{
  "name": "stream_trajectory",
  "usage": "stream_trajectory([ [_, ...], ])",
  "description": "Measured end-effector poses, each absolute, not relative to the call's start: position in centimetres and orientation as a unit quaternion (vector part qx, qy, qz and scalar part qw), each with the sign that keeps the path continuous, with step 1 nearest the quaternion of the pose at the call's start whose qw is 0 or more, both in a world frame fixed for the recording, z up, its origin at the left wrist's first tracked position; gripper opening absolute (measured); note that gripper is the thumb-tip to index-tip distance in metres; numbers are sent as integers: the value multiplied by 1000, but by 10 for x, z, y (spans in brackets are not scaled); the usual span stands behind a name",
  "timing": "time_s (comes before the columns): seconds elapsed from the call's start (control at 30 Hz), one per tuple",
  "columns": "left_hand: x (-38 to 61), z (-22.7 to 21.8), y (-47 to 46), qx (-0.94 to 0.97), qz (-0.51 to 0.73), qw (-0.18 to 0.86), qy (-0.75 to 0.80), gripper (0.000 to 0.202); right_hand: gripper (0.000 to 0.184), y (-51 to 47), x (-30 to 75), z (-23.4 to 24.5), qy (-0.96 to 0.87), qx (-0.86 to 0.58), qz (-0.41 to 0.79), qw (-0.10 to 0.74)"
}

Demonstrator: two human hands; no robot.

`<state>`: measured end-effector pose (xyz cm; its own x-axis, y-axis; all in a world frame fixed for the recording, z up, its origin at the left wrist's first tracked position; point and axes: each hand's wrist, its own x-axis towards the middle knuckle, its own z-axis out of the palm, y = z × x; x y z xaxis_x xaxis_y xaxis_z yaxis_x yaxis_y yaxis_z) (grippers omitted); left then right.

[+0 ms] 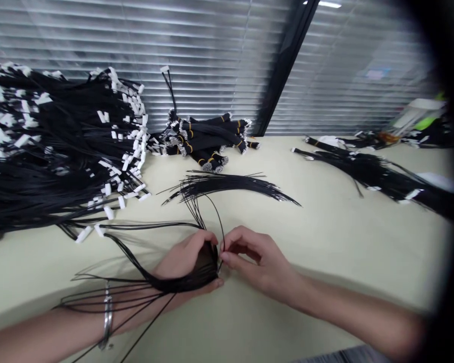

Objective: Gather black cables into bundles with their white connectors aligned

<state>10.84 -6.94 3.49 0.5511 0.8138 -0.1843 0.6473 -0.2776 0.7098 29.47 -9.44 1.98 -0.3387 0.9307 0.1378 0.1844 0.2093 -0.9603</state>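
My left hand (185, 262) is closed round a bundle of thin black wires (166, 285) that trails back over my wrist, where a silver bracelet (106, 315) sits. My right hand (255, 262) pinches a single black wire (217, 222) at the bundle's end, thumb and forefinger pressed together beside my left fingers. That wire arcs up toward a loose fan of black wires (230, 184) lying on the pale table (325, 237) just beyond my hands.
A large heap of black wires with white connectors (60, 146) fills the left. Banded black wire bundles (208, 138) lie at the back centre. More black wires (366, 171) spread at the right. Window blinds (196, 55) stand behind the table.
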Motion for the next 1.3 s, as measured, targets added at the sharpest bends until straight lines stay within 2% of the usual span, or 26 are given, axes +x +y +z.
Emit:
stream_trajectory([
  [0.37,109,28,-73,784,171,375,464,39,3,-96,293,22,-702,-408,438,386],
  [0.6,111,27,-74,783,175,365,472,38,7,-96,292,20,-698,-415,444,379],
  [0.93,112,30,-74,785,168,361,474,37,6,-99,291,23,-747,-403,370,378],
  [1.03,111,28,-74,786,173,363,470,38,9,-101,295,25,-745,-374,352,426],
  [1.2,108,24,-74,785,179,387,450,40,21,-107,306,37,-684,-335,214,612],
  [1.3,107,24,-74,784,187,393,443,40,18,-105,306,39,-645,-369,239,625],
])
